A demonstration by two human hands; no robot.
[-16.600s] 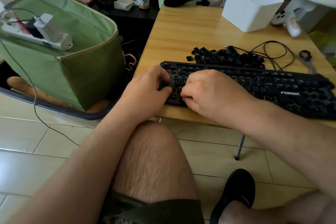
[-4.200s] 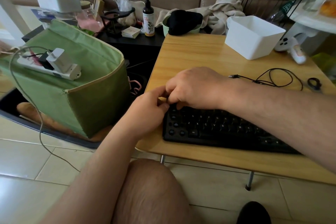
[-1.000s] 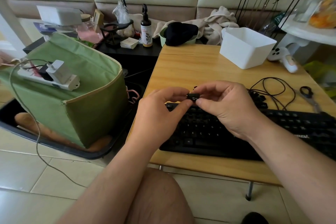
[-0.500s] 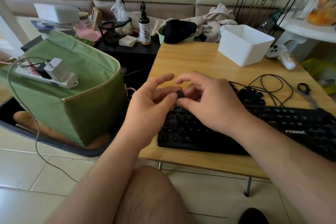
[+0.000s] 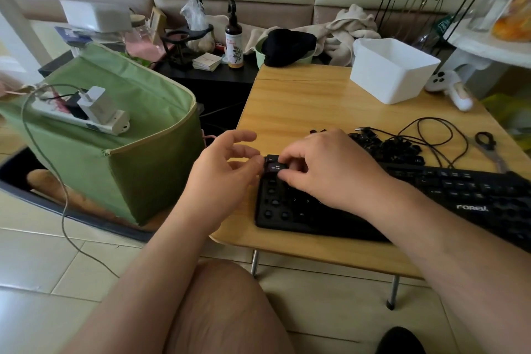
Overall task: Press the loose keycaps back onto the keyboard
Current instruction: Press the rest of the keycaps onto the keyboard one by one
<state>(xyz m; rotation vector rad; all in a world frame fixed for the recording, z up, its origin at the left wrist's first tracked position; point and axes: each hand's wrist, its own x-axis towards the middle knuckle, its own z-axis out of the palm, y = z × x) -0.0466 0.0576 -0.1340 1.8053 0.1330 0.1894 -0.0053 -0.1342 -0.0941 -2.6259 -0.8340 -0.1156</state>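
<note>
At the keyboard's (image 5: pixel 402 204) left end, the Tab keycap (image 5: pixel 275 167) sits tilted over its socket; pressed off-centre, it could jam or skid away. Right hand (image 5: pixel 324 169) arches over it, fingertips pinching its edge. Left hand (image 5: pixel 221 172) steadies the other side, upper fingers spread. Loose keycaps (image 5: pixel 393 146) lie behind.

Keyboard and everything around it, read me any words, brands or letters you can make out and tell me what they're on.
"FOREV": keyboard, white logo on its front.
"Z", "X", "Alt": fitted keys at its left end.
"Tab": keycap pinched by the right hand.
Bottle label: too small to read.
Card stack: blurred.
</note>
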